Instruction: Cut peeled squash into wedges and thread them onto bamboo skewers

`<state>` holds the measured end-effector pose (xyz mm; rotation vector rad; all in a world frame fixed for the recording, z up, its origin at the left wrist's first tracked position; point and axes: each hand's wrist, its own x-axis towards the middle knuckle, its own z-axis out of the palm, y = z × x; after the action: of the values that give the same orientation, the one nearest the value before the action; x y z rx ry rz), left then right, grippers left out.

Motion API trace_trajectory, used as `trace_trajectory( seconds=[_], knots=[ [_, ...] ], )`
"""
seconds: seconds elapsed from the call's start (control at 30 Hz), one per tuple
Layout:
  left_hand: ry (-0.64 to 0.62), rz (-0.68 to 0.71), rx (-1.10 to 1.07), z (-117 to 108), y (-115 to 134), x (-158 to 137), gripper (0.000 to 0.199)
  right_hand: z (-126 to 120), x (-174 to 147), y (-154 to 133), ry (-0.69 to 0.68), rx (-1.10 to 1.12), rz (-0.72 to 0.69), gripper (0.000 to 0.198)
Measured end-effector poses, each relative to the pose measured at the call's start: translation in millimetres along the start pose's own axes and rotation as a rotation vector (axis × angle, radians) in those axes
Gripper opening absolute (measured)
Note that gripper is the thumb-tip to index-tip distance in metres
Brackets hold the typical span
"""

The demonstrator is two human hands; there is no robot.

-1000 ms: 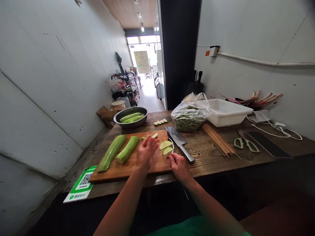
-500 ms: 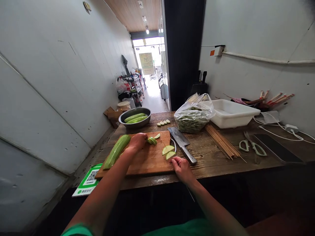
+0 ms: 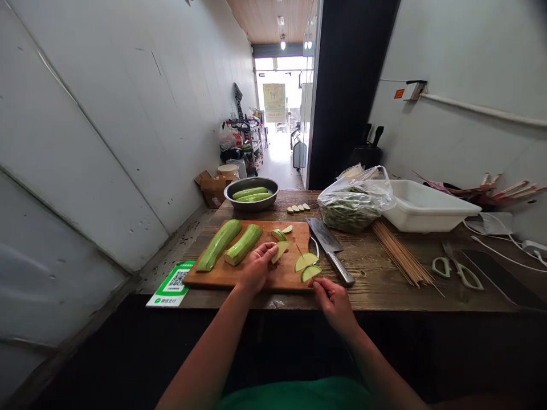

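Over the cutting board point(image 3: 209, 279) my left hand point(image 3: 256, 266) pinches a half-round zucchini slice point(image 3: 281, 250). My right hand point(image 3: 335, 300), at the board's near right corner, grips a thin wooden skewer point(image 3: 299, 249) that carries two zucchini slices point(image 3: 306, 261); the skewer's tip points away from me. Two long peeled zucchini pieces point(image 3: 220, 245) lie on the left of the board. Behind my left hand a few cut slices point(image 3: 279, 234) rest close together. A cleaver point(image 3: 327, 239) lies along the board's right side, its handle toward me.
A metal bowl point(image 3: 231, 196) with zucchini stands at the back, near a row of skewered slices point(image 3: 298, 209). Rightward are a plastic bag of greens point(image 3: 352, 208), a white tub point(image 3: 427, 216), bare skewers point(image 3: 399, 250), scissors point(image 3: 464, 273) and a phone point(image 3: 504, 279). A QR card point(image 3: 164, 299) lies front left.
My left hand has come back toward me from the cut slices, bringing one slice near the skewer. My right hand still holds the skewer with two slices. The view has turned left.
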<state>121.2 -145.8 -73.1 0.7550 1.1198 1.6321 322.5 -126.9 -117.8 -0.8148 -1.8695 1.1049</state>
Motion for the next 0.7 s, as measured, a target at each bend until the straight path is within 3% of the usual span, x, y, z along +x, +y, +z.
trace_trajectory(
  seconds=[0.17, 0.37, 0.7],
  knots=[
    [0.093, -0.091, -0.301, -5.4, -7.7, 10.7, 0.014, 4.0, -4.2, -3.5, -0.042, -0.054, -0.021, 0.030],
    [0.108, -0.107, -0.332, -6.8, -13.3, 12.5, 0.007, 7.1, -0.1, -3.3, -0.093, -0.075, -0.023, 0.030],
    [0.087, -0.193, -0.362, -9.0, -9.1, 12.1, 0.013, 6.6, 0.8, -4.5, -0.125, -0.106, -0.020, 0.030]
  ],
)
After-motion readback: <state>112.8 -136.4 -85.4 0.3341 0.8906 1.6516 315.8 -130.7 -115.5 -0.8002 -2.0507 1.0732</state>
